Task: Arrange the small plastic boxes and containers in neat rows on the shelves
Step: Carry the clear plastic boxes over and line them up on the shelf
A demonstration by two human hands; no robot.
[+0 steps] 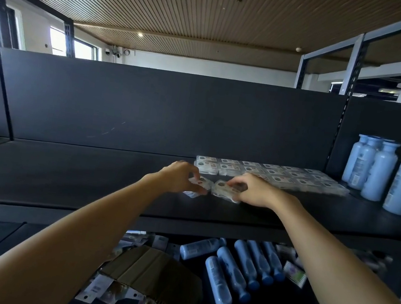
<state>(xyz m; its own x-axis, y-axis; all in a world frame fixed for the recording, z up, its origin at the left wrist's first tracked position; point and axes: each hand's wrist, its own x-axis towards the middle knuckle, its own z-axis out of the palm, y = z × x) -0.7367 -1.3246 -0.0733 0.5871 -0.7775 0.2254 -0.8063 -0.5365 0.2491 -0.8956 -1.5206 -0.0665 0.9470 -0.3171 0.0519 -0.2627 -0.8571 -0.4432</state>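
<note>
Head view showed the left hand [180,176] pinching a small clear plastic box [199,182], with another clear box [191,193] lying on the shelf [74,178] just under its fingers. Touching it on the right, the right hand [253,189] gripped a second box [225,191] with curled fingers. Each box was flat, see-through, with a pale label whose print was too small to read. Beyond the fingers, rows of boxes [271,174] lay side by side. Farther right stood pale blue bottles [382,172]; more bottles [237,267] lay below, beside a cardboard flap [156,277].
</note>
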